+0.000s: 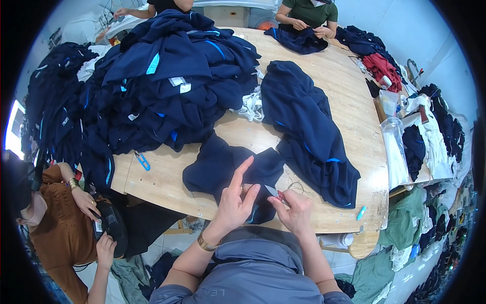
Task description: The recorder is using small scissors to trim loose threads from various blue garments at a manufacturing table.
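My left hand (pixel 234 203) is raised over a dark navy garment (pixel 212 164), its index finger stretched out and its thumb apart. It appears to hold nothing; a bracelet sits on its wrist. Close beside it on the right, my right hand (pixel 293 210) is closed on small red-handled thread snips (pixel 273 192), their pointed metal tip toward the left hand. The navy garment lies spread at the table's near edge, partly hidden by my left hand. A thin loop (pixel 296 186) shows just beyond my right hand.
A large pile of navy garments (pixel 167 101) covers the table's left. Another navy garment (pixel 309 121) lies right of centre. Blue snips (pixel 142 160) and a small turquoise object (pixel 361 213) rest near the edge. Co-workers sit at the left (pixel 61 218) and far side (pixel 311 15).
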`<state>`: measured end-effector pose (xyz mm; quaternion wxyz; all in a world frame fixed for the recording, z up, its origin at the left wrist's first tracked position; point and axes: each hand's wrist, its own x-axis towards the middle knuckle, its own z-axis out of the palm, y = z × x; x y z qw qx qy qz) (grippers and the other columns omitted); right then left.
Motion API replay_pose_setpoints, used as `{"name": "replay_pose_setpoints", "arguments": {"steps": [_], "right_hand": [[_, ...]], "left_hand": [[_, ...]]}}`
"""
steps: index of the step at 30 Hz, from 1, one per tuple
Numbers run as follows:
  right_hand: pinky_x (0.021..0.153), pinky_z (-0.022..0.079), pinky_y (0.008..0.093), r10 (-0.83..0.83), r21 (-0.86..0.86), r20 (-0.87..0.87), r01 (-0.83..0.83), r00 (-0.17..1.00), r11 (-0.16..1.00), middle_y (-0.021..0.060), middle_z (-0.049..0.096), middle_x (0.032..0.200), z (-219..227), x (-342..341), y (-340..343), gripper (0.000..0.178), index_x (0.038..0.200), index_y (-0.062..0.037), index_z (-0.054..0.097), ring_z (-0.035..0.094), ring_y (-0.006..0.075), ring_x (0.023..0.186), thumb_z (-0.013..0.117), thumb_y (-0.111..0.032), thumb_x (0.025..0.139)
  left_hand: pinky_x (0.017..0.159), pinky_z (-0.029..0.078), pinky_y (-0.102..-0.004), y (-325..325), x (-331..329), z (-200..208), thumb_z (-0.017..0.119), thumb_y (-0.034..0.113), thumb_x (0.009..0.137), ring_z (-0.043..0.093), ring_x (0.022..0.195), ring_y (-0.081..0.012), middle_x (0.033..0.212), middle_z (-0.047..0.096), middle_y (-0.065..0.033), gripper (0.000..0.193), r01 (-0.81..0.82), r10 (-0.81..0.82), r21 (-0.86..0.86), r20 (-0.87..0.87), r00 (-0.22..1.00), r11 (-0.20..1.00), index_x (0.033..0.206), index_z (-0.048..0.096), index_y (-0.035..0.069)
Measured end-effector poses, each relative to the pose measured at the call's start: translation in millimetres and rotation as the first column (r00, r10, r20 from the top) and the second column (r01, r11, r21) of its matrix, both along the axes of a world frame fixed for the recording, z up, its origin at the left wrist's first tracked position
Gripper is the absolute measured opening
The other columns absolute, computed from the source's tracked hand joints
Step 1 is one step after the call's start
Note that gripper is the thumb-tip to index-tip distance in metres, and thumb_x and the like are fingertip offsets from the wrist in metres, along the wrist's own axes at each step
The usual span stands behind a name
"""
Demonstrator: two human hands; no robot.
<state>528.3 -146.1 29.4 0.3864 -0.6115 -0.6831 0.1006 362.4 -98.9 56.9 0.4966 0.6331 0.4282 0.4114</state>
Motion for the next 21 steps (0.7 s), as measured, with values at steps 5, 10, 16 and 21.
{"name": "replay_pose_setpoints", "arguments": {"steps": [5,10,16,21], "right_hand": [[0.041,0.035,0.0319,-0.081,-0.012,-0.134,0.080,0.988,0.997,0.0090,0.048,0.050,-5,5,0,0.035,0.060,-0.0040,0.051,0.048,0.0242,0.042,0.071,-0.029,0.075],[0.042,0.036,0.0326,-0.076,0.037,-0.127,0.081,0.989,0.996,0.0081,0.047,0.050,-11,6,-1,0.035,0.061,-0.0049,0.051,0.047,0.0236,0.042,0.072,-0.029,0.074],[0.048,0.036,0.0330,0.022,0.116,0.090,-0.032,0.996,0.993,0.0070,0.050,0.056,-19,4,2,0.030,0.064,-0.0048,0.054,0.049,0.0237,0.048,0.075,-0.026,0.069],[0.044,0.029,0.0295,0.024,0.226,0.180,-0.065,0.983,0.972,0.0011,0.044,0.052,-22,3,11,0.038,0.059,-0.0094,0.049,0.042,0.0175,0.043,0.075,-0.035,0.067]], "left_hand": [[0.059,0.035,-0.0133,9,-1,-20,0.054,0.002,0.088,0.044,0.063,-0.0001,0.075,0.052,0.0045,0.047,0.108,0.000,-0.238,0.416,0.910,0.965,0.131,0.036,0.005],[0.072,0.043,-0.0160,17,-5,-39,0.060,0.004,0.085,0.051,0.076,-0.0016,0.087,0.056,0.0010,0.047,0.218,0.132,-0.464,0.610,0.781,0.858,0.127,0.040,0.001],[0.081,0.051,-0.0244,19,-6,-44,0.054,0.006,0.089,0.062,0.091,-0.0119,0.096,0.062,-0.0069,0.040,0.352,0.219,-0.569,0.704,0.676,0.743,0.126,0.041,0.003],[0.082,0.046,-0.0216,20,-8,-41,0.057,0.009,0.088,0.056,0.094,-0.0084,0.101,0.057,-0.0005,0.035,0.448,0.293,-0.691,0.678,0.675,0.567,0.121,0.047,0.004]]}}
